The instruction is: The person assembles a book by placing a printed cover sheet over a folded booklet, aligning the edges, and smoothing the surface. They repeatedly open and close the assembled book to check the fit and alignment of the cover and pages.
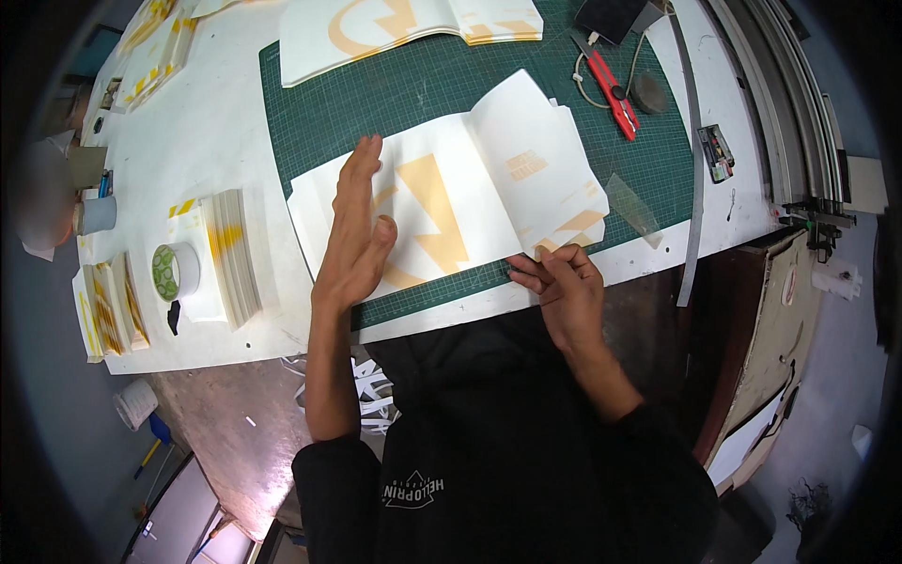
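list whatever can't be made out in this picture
All in the head view:
Part of the orange print on the open sheets: hidden by the left hand.
Far part of the upper stack: cut off by the top edge.
Some white strips: hidden behind the left forearm.

Your top (526,442): black
Print (413,490): white outline and lettering, left of your top's middle
Sleeves (331,484): 2, black, at your top's sides
Your hands (357,252): 2, bare
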`<state>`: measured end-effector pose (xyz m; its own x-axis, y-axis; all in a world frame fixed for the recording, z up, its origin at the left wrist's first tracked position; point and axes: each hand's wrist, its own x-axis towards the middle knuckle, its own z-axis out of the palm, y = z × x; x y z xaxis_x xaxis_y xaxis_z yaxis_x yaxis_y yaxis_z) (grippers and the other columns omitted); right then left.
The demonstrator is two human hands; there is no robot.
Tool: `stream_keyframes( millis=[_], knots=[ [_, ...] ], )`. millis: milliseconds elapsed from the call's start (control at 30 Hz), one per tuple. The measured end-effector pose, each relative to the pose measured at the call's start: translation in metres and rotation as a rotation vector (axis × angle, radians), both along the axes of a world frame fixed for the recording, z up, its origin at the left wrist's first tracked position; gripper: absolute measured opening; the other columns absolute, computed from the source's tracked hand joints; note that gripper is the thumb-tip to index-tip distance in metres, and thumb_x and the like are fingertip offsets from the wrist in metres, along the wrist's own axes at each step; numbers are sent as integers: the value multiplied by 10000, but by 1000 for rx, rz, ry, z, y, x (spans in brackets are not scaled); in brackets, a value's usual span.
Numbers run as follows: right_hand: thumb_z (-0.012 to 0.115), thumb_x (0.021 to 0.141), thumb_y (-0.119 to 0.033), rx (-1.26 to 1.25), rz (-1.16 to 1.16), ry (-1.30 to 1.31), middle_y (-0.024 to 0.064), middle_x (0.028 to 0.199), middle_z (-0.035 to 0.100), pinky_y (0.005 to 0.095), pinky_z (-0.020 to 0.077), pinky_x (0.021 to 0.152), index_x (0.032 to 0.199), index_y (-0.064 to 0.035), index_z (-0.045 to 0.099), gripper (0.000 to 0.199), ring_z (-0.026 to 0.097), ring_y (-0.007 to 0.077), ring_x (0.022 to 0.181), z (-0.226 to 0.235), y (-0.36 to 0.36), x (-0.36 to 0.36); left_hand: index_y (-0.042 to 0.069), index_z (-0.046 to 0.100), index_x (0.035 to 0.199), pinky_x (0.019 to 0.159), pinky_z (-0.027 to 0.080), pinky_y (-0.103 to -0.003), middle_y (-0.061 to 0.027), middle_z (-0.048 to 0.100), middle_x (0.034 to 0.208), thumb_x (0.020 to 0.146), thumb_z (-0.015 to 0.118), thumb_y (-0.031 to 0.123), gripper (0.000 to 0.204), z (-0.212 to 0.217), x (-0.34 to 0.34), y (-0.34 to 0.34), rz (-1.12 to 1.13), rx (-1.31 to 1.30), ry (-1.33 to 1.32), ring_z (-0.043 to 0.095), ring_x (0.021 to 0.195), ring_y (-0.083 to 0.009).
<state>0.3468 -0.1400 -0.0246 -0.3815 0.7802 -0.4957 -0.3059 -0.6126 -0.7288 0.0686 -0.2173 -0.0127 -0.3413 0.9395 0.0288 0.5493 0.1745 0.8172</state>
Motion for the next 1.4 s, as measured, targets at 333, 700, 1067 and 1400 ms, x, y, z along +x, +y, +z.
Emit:
stream_keyframes(
  millis=[333, 700, 1067, 1400],
  knots=[
    [629, 1056, -64, -105, -23, 71, 198, 1066, 711, 448, 671, 908, 992, -36, 547, 108, 750, 397, 1128, 0, 1, 2, 159, 389, 1656, 1270, 206, -659, -240, 205, 1753, 834, 752, 670, 1034, -6, 0, 2, -9, -52, 14, 242, 1585, -480],
    [779, 966, -88, 776, 155, -591, 103, 1078, 762, 279, 566, 732, 1167, 32, 694, 249, 719, 157, 887, 13, 3, -35, 118, 544, 1555, 1225, 239, -610, -363, 287, 1656, 751, 880, 624, 1008, 12, 25, 6, -117, -81, 481, 318, 1506, -509],
    [538, 1102, -101, -86, -63, 629, 140, 1603, 488, 507, 412, 1240, 1617, -31, 297, 573, 496, 275, 1485, 29, 9, -16, 159, 539, 1566, 1255, 192, -699, -302, 333, 1683, 823, 740, 103, 772, 6, 70, -23, 69, 161, 641, 302, 1567, -508],
    [494, 1119, -154, 22, 166, 1096, 114, 1668, 447, 464, 352, 1282, 1662, -67, 284, 588, 431, 256, 1541, 53, 15, -39, 11, 394, 1608, 1227, 216, -716, -396, 381, 1617, 1088, 574, 464, 712, 23, 48, -20, 370, 414, 846, 386, 1522, -541]
  ],
)
